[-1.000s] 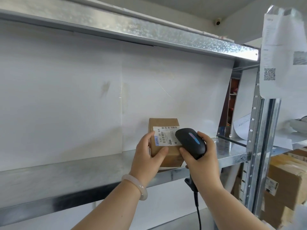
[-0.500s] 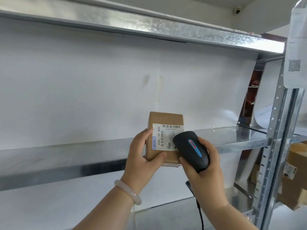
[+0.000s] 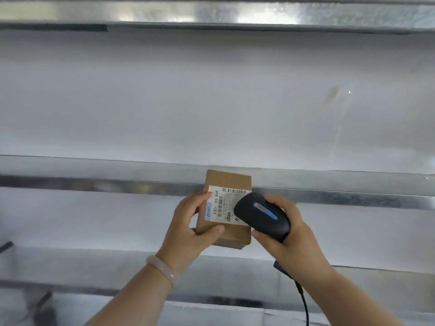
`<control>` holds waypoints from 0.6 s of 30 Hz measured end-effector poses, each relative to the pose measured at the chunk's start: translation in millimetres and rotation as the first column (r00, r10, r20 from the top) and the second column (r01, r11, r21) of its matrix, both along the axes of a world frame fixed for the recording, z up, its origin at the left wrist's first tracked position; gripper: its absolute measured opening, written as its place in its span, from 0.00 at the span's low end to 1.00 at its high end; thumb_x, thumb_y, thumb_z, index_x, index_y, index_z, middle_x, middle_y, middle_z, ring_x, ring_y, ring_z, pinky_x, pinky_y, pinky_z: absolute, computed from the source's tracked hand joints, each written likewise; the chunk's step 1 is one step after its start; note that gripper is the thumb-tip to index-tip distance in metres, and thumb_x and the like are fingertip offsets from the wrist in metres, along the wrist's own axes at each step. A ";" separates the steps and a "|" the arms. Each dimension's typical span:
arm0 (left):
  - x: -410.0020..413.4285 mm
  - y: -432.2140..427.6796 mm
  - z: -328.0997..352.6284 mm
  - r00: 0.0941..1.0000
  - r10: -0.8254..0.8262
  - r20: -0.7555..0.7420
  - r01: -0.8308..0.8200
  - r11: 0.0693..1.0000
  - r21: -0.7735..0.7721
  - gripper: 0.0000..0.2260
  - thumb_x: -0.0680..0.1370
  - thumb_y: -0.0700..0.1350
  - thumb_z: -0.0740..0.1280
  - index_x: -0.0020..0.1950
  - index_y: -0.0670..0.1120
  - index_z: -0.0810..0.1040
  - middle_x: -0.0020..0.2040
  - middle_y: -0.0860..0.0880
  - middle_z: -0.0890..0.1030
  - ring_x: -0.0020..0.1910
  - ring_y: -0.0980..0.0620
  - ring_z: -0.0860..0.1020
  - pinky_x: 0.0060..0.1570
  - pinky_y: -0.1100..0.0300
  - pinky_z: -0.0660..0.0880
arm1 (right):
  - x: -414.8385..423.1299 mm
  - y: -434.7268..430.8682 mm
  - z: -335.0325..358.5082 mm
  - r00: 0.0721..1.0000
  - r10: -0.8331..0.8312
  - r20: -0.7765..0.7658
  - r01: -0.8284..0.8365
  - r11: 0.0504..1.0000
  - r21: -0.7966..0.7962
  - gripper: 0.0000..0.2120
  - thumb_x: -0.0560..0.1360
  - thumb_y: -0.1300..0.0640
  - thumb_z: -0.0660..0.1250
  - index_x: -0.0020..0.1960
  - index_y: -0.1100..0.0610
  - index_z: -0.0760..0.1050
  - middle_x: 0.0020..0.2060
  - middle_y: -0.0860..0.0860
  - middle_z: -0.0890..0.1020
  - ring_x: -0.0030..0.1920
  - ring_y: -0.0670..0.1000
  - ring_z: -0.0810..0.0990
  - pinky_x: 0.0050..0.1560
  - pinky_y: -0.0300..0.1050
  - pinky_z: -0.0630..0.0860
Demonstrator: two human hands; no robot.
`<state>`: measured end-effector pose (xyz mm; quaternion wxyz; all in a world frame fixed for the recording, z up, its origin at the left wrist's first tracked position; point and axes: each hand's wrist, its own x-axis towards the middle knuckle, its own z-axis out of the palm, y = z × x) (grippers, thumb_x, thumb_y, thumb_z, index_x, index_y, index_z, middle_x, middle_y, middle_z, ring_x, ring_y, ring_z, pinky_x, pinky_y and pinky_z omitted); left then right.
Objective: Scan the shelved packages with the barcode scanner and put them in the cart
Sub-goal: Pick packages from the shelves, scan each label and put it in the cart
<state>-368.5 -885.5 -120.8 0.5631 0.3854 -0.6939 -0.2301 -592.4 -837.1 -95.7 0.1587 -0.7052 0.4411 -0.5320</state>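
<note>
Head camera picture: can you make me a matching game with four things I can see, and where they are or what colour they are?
Things:
1. cardboard box
2. scanner
3. bracelet
4. cable

Place or colour:
A. pale pink
B. held in the left hand
C. hangs down below the right hand
D. gripped in the right hand

Right pairs: 1-B, 2-D, 3-A, 4-C.
</note>
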 end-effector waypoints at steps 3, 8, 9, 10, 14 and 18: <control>51.8 23.6 -22.1 0.996 0.086 0.014 -0.087 0.995 0.047 0.29 0.70 0.43 0.78 0.65 0.60 0.71 0.63 0.65 0.70 0.66 0.62 0.69 0.54 0.69 0.75 | 35.0 1.7 -6.5 0.979 0.139 -0.150 -0.133 0.990 0.044 0.30 0.68 0.59 0.77 0.62 0.40 0.68 0.55 0.31 0.77 0.50 0.39 0.80 0.43 0.26 0.73; 119.3 64.8 -51.5 0.981 0.191 0.037 -0.194 0.972 0.132 0.29 0.71 0.40 0.77 0.64 0.62 0.70 0.61 0.69 0.69 0.63 0.72 0.66 0.54 0.70 0.75 | 91.5 4.8 -11.0 0.846 0.354 -0.398 -0.332 0.935 0.125 0.30 0.68 0.55 0.76 0.63 0.37 0.66 0.52 0.37 0.79 0.48 0.44 0.81 0.46 0.33 0.76; 127.2 70.6 -55.9 0.980 0.194 0.038 -0.197 0.970 0.145 0.29 0.71 0.39 0.77 0.64 0.62 0.70 0.61 0.69 0.69 0.63 0.72 0.66 0.53 0.71 0.75 | 98.6 4.9 -11.0 0.821 0.376 -0.431 -0.353 0.926 0.134 0.30 0.68 0.55 0.75 0.63 0.37 0.66 0.52 0.37 0.79 0.47 0.44 0.81 0.46 0.34 0.76; 136.6 76.6 -61.6 0.980 0.197 0.039 -0.201 0.967 0.156 0.29 0.71 0.39 0.77 0.64 0.61 0.71 0.62 0.68 0.70 0.64 0.70 0.66 0.54 0.71 0.75 | 106.9 5.4 -11.0 0.796 0.398 -0.456 -0.379 0.915 0.139 0.31 0.67 0.56 0.75 0.63 0.37 0.66 0.52 0.36 0.79 0.47 0.44 0.81 0.45 0.34 0.77; 172.2 98.7 -81.1 0.958 0.278 0.073 -0.287 0.936 0.203 0.28 0.71 0.42 0.77 0.66 0.60 0.71 0.63 0.64 0.71 0.67 0.60 0.68 0.57 0.68 0.75 | 140.0 5.2 -11.8 0.725 0.463 -0.510 -0.440 0.881 0.175 0.31 0.66 0.59 0.73 0.61 0.36 0.66 0.50 0.34 0.78 0.45 0.43 0.80 0.42 0.31 0.74; 194.4 112.3 -89.5 0.934 0.339 0.112 -0.356 0.906 0.231 0.28 0.70 0.49 0.76 0.67 0.61 0.70 0.63 0.64 0.71 0.67 0.58 0.69 0.58 0.58 0.79 | 163.6 2.6 -13.2 0.674 0.508 -0.537 -0.469 0.855 0.220 0.31 0.65 0.55 0.71 0.61 0.33 0.65 0.51 0.38 0.79 0.46 0.45 0.81 0.44 0.37 0.78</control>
